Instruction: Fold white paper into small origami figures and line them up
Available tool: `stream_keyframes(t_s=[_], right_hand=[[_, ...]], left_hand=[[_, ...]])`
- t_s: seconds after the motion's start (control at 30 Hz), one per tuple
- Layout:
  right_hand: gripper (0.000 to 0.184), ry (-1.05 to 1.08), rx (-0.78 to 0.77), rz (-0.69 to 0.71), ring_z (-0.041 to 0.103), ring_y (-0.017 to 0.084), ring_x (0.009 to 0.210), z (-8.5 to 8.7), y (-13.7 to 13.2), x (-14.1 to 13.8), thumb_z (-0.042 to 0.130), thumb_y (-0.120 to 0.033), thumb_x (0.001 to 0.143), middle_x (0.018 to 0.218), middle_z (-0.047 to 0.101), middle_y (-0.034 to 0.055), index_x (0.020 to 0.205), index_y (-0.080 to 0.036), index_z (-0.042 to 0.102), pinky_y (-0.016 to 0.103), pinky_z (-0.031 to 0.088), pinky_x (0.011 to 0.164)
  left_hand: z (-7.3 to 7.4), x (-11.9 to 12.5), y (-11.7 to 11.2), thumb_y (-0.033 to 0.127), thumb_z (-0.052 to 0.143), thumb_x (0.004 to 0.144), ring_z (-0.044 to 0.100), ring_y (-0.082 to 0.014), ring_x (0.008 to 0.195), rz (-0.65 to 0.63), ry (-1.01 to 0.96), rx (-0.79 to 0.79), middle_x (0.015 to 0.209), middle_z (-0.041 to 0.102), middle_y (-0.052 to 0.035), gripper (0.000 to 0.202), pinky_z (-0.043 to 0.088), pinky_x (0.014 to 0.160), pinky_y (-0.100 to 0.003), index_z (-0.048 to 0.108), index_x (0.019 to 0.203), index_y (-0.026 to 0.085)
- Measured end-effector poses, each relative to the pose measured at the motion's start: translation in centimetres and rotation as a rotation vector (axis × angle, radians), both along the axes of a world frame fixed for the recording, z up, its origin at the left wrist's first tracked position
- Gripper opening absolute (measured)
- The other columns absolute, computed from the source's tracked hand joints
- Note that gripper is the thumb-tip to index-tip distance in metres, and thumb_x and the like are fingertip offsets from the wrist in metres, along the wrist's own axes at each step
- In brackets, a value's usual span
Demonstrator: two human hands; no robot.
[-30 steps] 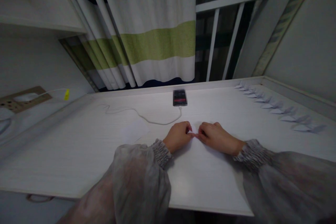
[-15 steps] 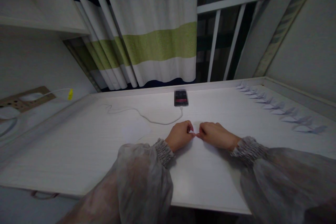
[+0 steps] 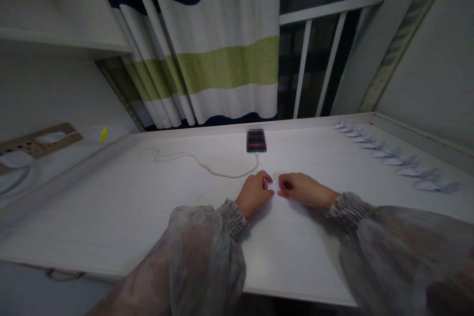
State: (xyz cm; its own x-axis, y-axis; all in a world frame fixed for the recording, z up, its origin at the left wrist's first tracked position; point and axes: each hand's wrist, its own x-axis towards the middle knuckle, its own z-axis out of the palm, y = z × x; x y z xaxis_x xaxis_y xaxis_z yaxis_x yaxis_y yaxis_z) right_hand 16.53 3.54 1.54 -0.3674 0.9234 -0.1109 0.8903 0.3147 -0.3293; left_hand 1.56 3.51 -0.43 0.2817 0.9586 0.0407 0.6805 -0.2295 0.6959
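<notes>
We judge folded papers (image 3: 394,162) done; small paper (image 3: 273,186) between left hand (image 3: 255,191) and right hand (image 3: 305,190), both curled, likely unfinished; grip unclear.

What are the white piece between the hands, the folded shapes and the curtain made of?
White piece: perhaps matte paper, by its plain whiteness, though partly hidden. Folded shapes: likely paper, matte, thin and pointed. Curtain: seemingly woven fabric, dull, draping in folds.

Small white paper (image 3: 273,185) — partly hidden — between left hand (image 3: 255,191) and right hand (image 3: 301,190)
</notes>
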Motion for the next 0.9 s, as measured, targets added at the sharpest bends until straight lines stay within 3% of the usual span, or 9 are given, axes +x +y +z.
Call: stream_keyframes(t_s=[0.33,0.67,0.9], right_hand=[[0.010,0.000,-0.003,-0.015,0.049,0.012,0.060,0.2,-0.1,0.0,0.054,-0.027,0.070,0.067,0.058,0.0012,0.066,-0.018,0.054,0.022,0.031,0.054],[0.011,0.012,-0.012,-0.025,0.048,0.012,0.059,0.3,-0.1,0.0,0.054,-0.027,0.069,0.066,0.057,0.0011,0.064,-0.018,0.054,0.022,0.031,0.053],[0.011,0.040,-0.024,-0.012,0.046,0.012,0.057,0.1,0.2,0.0,0.054,-0.027,0.069,0.063,0.054,0.0002,0.062,-0.018,0.052,0.022,0.030,0.052]], left_hand=[[0.4,0.1,-0.4,0.009,0.049,0.064,0.048,-0.0136,0.066,0.015,0.101,0.048,0.062,0.052,0.0014,0.023,0.036,0.064,-0.026,0.055,0.085,0.016],[0.6,0.0,-0.7,0.021,0.056,0.064,0.050,-0.0212,0.084,0.098,0.175,0.016,0.072,0.059,-0.0001,0.029,0.032,0.077,-0.038,0.052,0.093,0.022],[1.5,-0.3,-0.7,0.014,0.057,0.061,0.051,-0.0180,0.085,0.122,0.170,-0.064,0.088,0.058,0.0009,0.040,0.032,0.078,-0.034,0.050,0.099,0.026]])
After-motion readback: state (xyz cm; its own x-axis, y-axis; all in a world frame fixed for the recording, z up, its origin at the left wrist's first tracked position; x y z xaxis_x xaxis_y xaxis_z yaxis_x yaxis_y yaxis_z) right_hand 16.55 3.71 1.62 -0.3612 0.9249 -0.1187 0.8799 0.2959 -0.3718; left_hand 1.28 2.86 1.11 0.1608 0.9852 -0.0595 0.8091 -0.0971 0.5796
